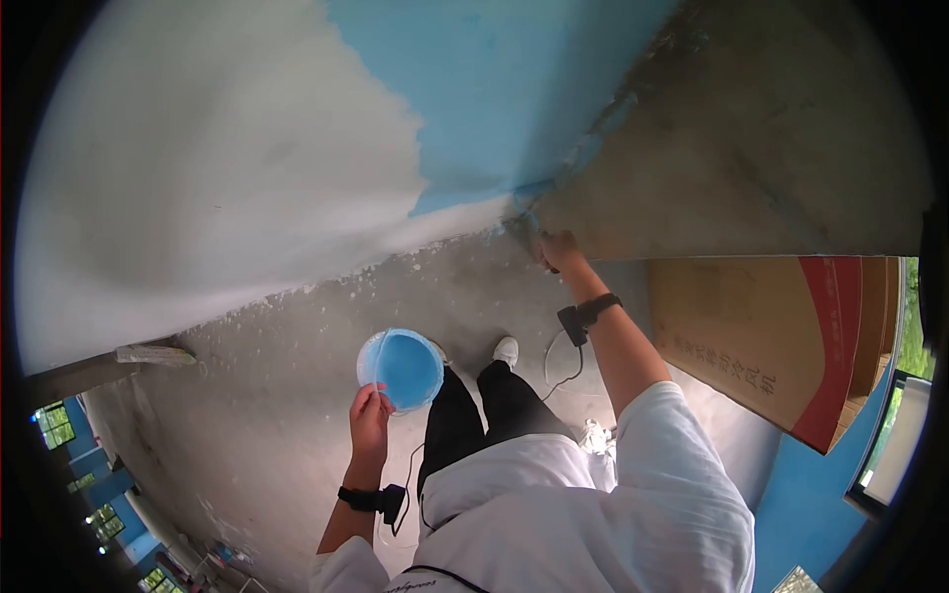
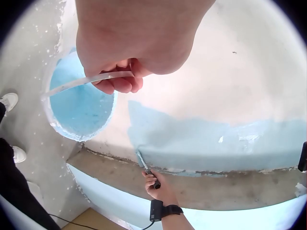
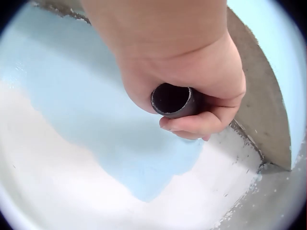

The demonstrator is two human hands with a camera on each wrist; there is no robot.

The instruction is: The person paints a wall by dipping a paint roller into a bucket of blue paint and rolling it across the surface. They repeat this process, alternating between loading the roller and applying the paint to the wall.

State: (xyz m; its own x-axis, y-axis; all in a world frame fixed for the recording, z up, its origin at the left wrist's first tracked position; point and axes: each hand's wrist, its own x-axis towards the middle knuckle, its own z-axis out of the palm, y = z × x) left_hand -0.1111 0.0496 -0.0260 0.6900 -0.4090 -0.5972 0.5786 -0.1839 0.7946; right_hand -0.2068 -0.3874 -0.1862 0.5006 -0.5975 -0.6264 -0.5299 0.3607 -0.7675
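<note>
My left hand clamps the strap of the bucket, left of head-view centre | right hand grips painting tool, upper centre | risk: overreaching could tip bucket, slopping paint

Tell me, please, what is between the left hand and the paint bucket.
The white handle. In the left wrist view, the left hand grips this strip, which runs to the rim of the bucket.

pale round bucket, blue paint inside, hangs by its thin handle; black-handled tool slanted, tip at blue-coated wall
</note>
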